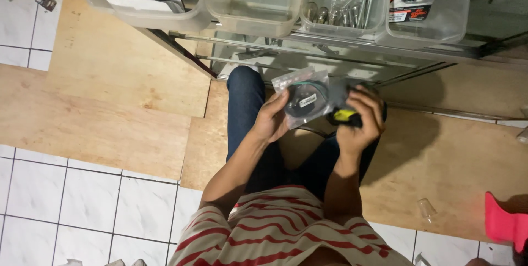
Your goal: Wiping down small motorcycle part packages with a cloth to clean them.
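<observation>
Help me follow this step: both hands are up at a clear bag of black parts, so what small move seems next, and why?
Probably a firmer pinch with the left hand: the clear bag rests only against its fingers, while the right hand is full with a black and yellow part.
</observation>
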